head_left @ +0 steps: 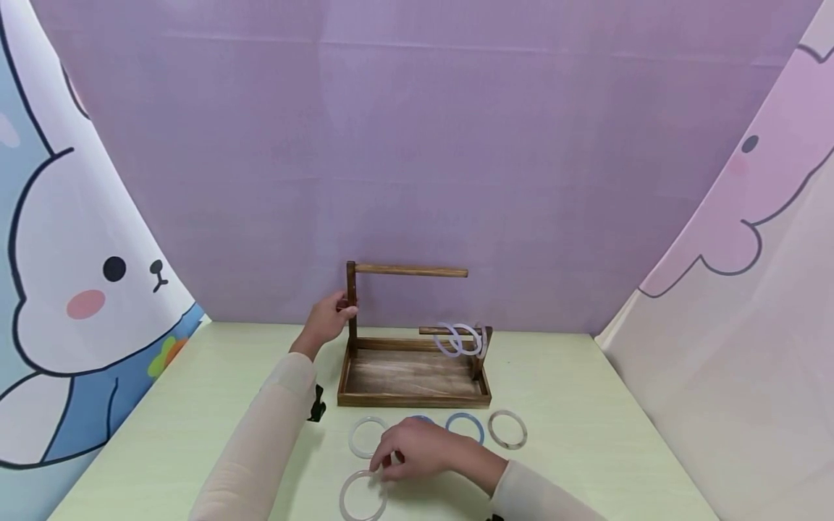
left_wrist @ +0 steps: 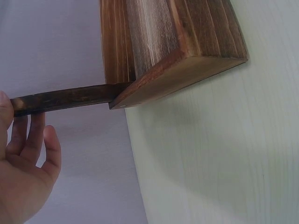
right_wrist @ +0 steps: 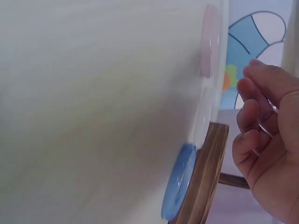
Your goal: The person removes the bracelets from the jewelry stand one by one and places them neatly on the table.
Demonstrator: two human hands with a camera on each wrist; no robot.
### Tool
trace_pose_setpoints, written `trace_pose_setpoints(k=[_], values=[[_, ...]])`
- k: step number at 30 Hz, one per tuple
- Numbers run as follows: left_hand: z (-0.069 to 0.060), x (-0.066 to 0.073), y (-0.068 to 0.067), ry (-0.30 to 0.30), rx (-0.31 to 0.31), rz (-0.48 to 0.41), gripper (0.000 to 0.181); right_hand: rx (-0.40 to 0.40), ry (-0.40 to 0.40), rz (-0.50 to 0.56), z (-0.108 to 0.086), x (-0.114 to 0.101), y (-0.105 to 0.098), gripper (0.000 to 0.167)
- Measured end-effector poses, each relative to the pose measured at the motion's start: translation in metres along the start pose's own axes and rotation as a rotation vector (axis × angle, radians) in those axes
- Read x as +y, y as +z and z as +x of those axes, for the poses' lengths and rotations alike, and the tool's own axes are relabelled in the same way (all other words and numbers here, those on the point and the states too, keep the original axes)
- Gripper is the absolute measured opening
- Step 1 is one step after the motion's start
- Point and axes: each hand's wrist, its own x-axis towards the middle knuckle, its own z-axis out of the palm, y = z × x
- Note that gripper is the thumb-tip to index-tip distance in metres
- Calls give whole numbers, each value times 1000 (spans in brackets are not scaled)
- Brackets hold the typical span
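Closest to where I'm standing, a translucent pale-pink round ring [head_left: 342,499] lies flat on the pale green wood-grain table [head_left: 586,449]. Looks glassy or hard plastic, so I'd guess light, totally stiff, kinda slippery, maybe chippy if dropped. I'd pinch the band from the outside at one edge; being flat down, there's not much to get under.

The right hand [head_left: 417,447] is right over its far edge, fingers loosely bent with gaps between them, nothing held. Can't tell if a fingertip is touching.

Just beyond: a clear whitish ring [head_left: 351,438], a blue ring mostly hidden by that hand [head_left: 423,417], another blue translucent ring [head_left: 482,430] and a mottled grey-brown ring [head_left: 491,430]. Easy to knock those.

Past them sits the dark brown wooden stand [head_left: 414,400], its tray rim facing us. The left hand [head_left: 329,316] has thumb and fingers pinched round its tall left post. Upper bar [head_left: 410,270] is bare; lower bar [head_left: 426,331] has three pale rings [head_left: 482,340] crowding its post end. Purple cloth [head_left: 417,145] behind.
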Motion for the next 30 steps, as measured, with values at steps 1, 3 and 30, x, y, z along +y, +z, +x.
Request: trace_pose_setpoints(k=[1, 3, 30], values=[[0, 0, 0, -1, -1, -2, 34, 12, 7, 9, -1, 2, -1, 13], [0, 0, 1, -5, -1, -8, 34, 37, 25, 30, -3, 5, -4, 14], [1, 0, 2, -3, -3, -10, 35, 511, 471, 104, -36, 36, -41, 16]])
